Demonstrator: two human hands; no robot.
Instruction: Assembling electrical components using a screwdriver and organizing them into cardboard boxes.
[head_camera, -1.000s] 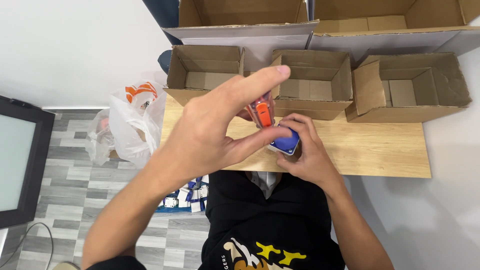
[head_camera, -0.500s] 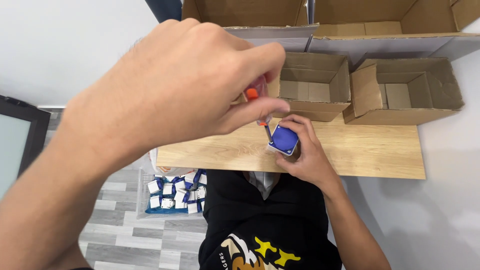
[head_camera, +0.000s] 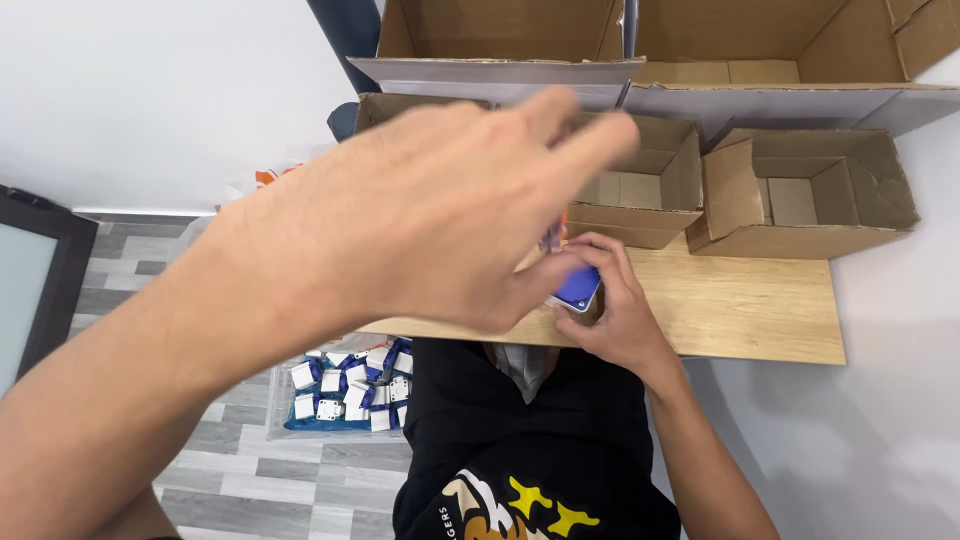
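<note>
While the right hand (head_camera: 610, 310) pins a small blue-topped part (head_camera: 578, 286) against the near edge of the wooden table (head_camera: 760, 310), fingers curled round it from below and the side, the left hand (head_camera: 430, 210) sits high and close to the camera, blurred, thumb and fingers pinched narrow on what looks like a thin tool shaft (head_camera: 551, 238) w/ its tip pointing down twd the part; can't tell the tool's kind or whether the tip touches. To do this well, imo: keep the part braced flat on the table so it can't twist, bring the tip straight down not at a slant, and keep right fingertips off the top face so nothing slips onto them. The left hand blocks most of the view, so aim is prob the weak point. Containers: three small open cardboard boxes in a row at the table's far edge. The left one (head_camera: 400, 106) is mostly hidden by the hand, the middle box (head_camera: 640, 190) and the right box (head_camera: 810, 200) show only bare cardboard bottoms. Two bigger open cartons (head_camera: 500, 40) stand behind, contents not visible. On the floor left of the person's lap, a tray (head_camera: 345, 390) holds a heap of small white-and-blue parts.
</note>
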